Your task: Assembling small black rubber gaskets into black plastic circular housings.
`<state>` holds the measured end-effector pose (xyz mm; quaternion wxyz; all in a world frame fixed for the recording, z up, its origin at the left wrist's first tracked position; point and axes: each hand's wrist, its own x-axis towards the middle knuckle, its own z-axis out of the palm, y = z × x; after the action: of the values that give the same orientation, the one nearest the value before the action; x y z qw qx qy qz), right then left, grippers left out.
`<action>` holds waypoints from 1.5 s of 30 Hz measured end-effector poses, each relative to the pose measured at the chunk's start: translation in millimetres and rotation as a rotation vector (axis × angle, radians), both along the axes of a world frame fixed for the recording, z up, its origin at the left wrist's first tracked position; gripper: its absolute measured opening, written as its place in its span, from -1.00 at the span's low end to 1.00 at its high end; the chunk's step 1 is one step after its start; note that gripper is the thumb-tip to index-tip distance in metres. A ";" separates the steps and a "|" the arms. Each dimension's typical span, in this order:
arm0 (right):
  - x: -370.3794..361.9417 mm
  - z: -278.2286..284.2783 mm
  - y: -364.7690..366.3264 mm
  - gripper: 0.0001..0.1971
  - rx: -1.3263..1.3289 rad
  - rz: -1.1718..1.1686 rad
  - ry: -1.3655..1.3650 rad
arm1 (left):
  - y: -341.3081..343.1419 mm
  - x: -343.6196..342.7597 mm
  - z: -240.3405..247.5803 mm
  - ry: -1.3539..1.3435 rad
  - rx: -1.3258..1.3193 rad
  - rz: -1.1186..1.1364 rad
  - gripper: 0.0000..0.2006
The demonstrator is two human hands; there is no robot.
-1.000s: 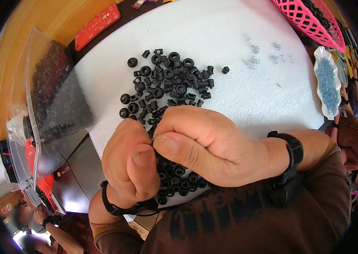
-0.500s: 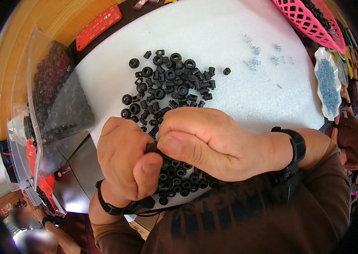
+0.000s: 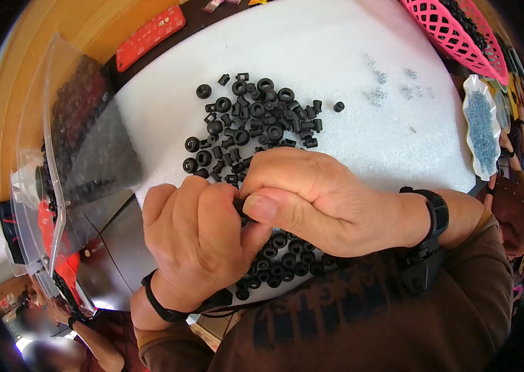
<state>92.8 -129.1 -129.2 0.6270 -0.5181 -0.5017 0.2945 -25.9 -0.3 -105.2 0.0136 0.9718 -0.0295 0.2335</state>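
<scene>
Meeting fingertip to fingertip over a white foam sheet, the two bare hands come together near the middle of the view. The left hand is folded, its fingers curled and its thumb drawn in toward the forefinger. The right hand is closed into a loose fist, the thumb laid along the bent forefinger with its nail facing up. A small black part is pinched between the fingertips of both hands; most of it is hidden, so its exact shape cannot be made out.

Beyond the hands lies a loose pile of black plastic pieces, a mix of round, ring-like ones and short spool-like ones. One black piece lies apart, to the right of this pile. A second group of black rings lies between the hands and the brown shirt, partly covered by the right hand.

Toward the far right of the sheet are small metal springs in scattered clumps. Farther right stands a white dish with a wavy rim, filled with similar springs, and above it a pink lattice basket containing black pieces. At the left is a clear plastic bin, also holding dark pieces; a red case lies past it.
</scene>
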 end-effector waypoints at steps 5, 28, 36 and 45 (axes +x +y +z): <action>-3.2 -2.3 0.8 -0.71 0.034 -0.056 -0.017 | -7.0 -3.1 -2.8 -0.012 0.052 0.052 -0.72; 1.0 -5.2 -1.5 -0.72 -0.026 0.013 0.105 | -1.1 -1.1 4.5 0.054 -0.027 -0.004 -0.76; 1.0 -6.3 -0.7 -0.75 0.036 -0.127 -0.114 | -4.2 0.5 -2.5 -0.027 0.116 0.042 -0.79; -2.9 -4.6 -4.4 -0.66 -0.152 0.148 0.507 | 3.3 2.3 7.0 0.107 -0.095 -0.054 -0.76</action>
<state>89.9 -133.4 -133.7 0.6685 -0.4355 -0.3418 0.4967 -23.7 2.9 -98.2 0.0677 0.9800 -0.0439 0.1818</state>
